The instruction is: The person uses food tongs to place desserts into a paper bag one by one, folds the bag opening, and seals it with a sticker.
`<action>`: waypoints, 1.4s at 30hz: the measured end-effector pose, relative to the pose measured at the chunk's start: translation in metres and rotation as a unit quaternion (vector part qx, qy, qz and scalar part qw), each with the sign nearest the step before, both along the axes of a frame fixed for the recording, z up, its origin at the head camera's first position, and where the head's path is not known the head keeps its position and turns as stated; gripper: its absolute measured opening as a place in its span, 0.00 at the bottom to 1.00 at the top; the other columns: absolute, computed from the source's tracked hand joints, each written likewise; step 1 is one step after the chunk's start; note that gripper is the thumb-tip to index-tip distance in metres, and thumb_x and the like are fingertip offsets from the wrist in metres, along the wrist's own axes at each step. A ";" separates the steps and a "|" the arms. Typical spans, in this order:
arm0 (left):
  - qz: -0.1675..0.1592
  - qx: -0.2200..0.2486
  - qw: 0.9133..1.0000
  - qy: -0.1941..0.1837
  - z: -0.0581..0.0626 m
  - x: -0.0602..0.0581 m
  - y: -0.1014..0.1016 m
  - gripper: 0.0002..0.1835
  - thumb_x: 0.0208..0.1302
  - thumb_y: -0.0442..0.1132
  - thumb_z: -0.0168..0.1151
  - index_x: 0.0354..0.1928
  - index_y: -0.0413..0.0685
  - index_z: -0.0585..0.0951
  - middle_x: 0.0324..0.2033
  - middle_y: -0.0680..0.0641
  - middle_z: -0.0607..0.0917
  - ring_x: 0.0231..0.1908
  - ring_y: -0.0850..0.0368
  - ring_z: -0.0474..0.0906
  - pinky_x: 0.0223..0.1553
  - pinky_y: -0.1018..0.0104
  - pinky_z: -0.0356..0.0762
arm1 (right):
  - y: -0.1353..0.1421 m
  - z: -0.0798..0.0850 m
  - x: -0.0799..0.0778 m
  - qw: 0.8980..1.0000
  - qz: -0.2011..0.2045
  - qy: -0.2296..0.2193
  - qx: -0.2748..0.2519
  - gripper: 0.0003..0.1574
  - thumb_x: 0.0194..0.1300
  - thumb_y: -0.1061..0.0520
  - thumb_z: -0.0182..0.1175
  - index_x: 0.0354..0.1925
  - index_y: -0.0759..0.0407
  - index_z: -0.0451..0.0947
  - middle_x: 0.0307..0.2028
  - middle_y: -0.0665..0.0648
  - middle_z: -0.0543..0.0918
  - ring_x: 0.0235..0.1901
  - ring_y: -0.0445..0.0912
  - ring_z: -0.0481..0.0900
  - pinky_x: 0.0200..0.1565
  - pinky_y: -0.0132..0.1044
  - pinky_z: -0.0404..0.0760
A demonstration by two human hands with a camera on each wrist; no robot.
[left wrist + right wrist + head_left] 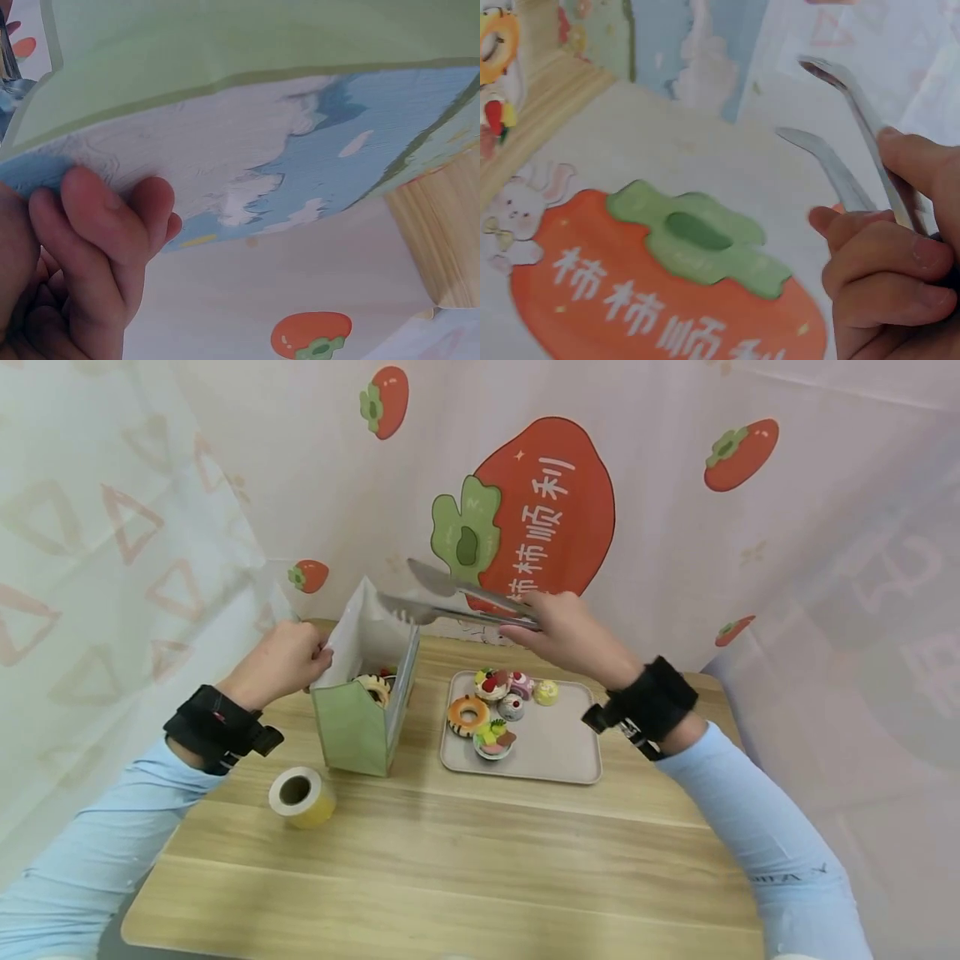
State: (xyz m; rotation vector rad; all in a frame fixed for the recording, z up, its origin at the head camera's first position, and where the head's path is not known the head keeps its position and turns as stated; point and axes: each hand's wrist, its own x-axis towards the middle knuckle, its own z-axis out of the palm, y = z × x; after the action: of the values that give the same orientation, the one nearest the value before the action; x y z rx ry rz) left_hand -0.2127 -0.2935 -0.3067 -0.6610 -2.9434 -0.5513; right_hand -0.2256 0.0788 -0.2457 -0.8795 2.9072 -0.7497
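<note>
My left hand (273, 664) grips the upper left edge of a green paper bag (348, 731), which stands upright with its mouth open. In the left wrist view, curled fingers (112, 225) lie against the bag's blue-and-white printed side (225, 150). A striped ring donut (372, 687) shows inside the bag, partly hidden by its front. Above the bag's right side, my right hand (566, 631) holds metal tongs (420, 612) by the handle end. The tong tips are spread apart with nothing between them, as the right wrist view also shows.
Right of the bag lies a beige tray (558, 747) bearing an orange-glazed donut (455, 716), a fruit tart (493, 745) and several other small toy-like pastries. A yellow-sided roll (320, 810) stands in front of the bag on the wooden table (465, 868). A printed curtain (660, 552) hangs behind.
</note>
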 end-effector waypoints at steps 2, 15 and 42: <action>0.000 0.002 1.000 0.003 0.001 0.000 -0.001 0.19 0.67 0.31 0.54 0.15 0.45 0.73 0.09 0.52 0.72 0.11 0.64 0.69 0.19 0.68 0.64 | 0.018 -0.009 0.001 0.999 -0.007 -0.002 -0.038 0.32 0.68 0.49 0.63 0.65 0.59 0.70 0.54 0.59 0.83 0.44 0.50 0.82 0.51 0.46 0.82; -0.007 0.010 1.000 0.014 -0.001 0.001 -0.001 0.18 0.66 0.30 0.55 0.15 0.45 0.75 0.08 0.52 0.73 0.10 0.63 0.68 0.17 0.69 0.63 | 0.133 -0.116 0.013 0.991 -0.130 -0.028 0.022 0.21 0.71 0.48 0.60 0.38 0.68 0.75 0.21 0.52 0.69 0.18 0.43 0.64 0.23 0.35 0.64; -0.005 0.002 1.000 0.013 -0.003 0.005 -0.011 0.19 0.66 0.30 0.55 0.15 0.45 0.75 0.08 0.53 0.72 0.10 0.64 0.67 0.17 0.69 0.62 | 0.165 -0.209 0.008 0.980 -0.153 -0.067 0.105 0.17 0.70 0.51 0.60 0.28 0.62 0.73 0.18 0.51 0.67 0.18 0.44 0.63 0.25 0.35 0.61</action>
State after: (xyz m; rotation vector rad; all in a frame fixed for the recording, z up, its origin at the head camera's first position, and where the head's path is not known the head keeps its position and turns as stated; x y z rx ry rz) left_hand -0.2075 -0.3041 -0.3092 -0.6786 -2.9151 -0.5449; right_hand -0.2178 0.2437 -0.4544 -0.3517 2.9597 -0.4759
